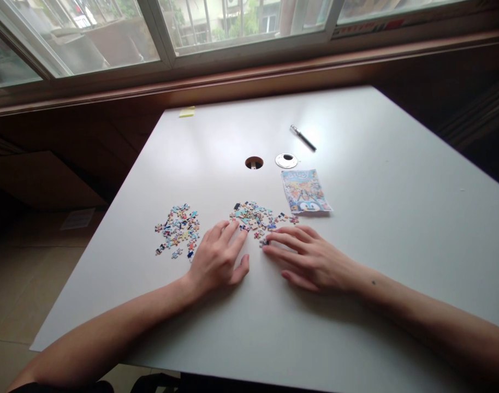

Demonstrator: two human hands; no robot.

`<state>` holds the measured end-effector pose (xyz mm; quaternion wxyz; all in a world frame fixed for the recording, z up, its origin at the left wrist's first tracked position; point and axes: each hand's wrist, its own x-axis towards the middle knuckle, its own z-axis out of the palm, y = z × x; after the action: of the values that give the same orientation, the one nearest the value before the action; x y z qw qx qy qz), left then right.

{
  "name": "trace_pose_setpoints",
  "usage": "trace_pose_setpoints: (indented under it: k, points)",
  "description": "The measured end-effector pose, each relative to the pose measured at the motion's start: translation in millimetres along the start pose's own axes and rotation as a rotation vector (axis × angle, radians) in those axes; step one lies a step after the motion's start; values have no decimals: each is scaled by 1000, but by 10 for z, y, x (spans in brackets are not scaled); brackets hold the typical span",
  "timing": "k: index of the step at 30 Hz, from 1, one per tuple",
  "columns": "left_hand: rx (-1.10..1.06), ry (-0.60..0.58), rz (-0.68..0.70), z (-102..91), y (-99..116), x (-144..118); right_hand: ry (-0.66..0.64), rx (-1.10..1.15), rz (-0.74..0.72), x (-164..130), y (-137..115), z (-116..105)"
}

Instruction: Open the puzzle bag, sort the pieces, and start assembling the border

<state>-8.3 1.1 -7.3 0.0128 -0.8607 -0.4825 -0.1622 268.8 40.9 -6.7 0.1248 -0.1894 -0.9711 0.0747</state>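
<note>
Left hand: the left hand [219,259] lies palm down on the white table [397,218], fingers spread and released, fingertips touching the middle pile of puzzle pieces [257,216].
Right hand: the right hand [310,259] lies flat, fingers extended and loose, grasping nothing; its fingertips touch a piece at the pile's near edge.
Puzzle pieces: small, colourful, knobbed cardboard shapes; a second pile [178,230] sits just left of the left hand.
Reference picture: a glossy cartoon print [306,190] lies just beyond the middle pile.
Table: smooth and matte, with a round cable hole [254,162], its round cap [286,160] and a pen [302,137] farther back.
</note>
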Motion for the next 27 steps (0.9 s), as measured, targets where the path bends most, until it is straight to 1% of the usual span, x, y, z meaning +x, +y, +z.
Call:
trace_pose_setpoints:
  k: [3, 6, 8, 9, 14, 16, 19, 21, 22, 24, 27]
  points:
    - [-63, -31, 58, 25, -19, 14, 93, -61, 131, -2, -8, 41]
    - [-61, -21, 46, 31, -32, 33, 212, -98, 309, -5, -2, 76]
    - [-51, -30, 22, 23, -34, 42, 228, -117, 406, -3, 9, 85]
    - [-56, -44, 23, 17, -34, 43, 214, -114, 418, -1, 16, 85]
    - [-125, -128, 112, 4, -38, 49, 158, -43, 301, 9, 40, 75]
    - [-127, -124, 85, 11, -51, 100, 159, -20, 283, 11, 46, 76]
    - [-95, -94, -41, 27, -110, 290, 155, 18, 276, 10, 56, 83]
    - [-78, -105, -84, 27, -180, 471, 153, 30, 271, 11, 64, 90]
    - [-79, -127, -70, 20, -220, 561, 156, 29, 265, 12, 68, 93]
    - [-122, -169, 0, -9, -304, 710, 175, 23, 244, 17, 72, 95]
    - [-256, -158, 46, -61, -411, 820, 221, 36, 234, 28, 71, 86]
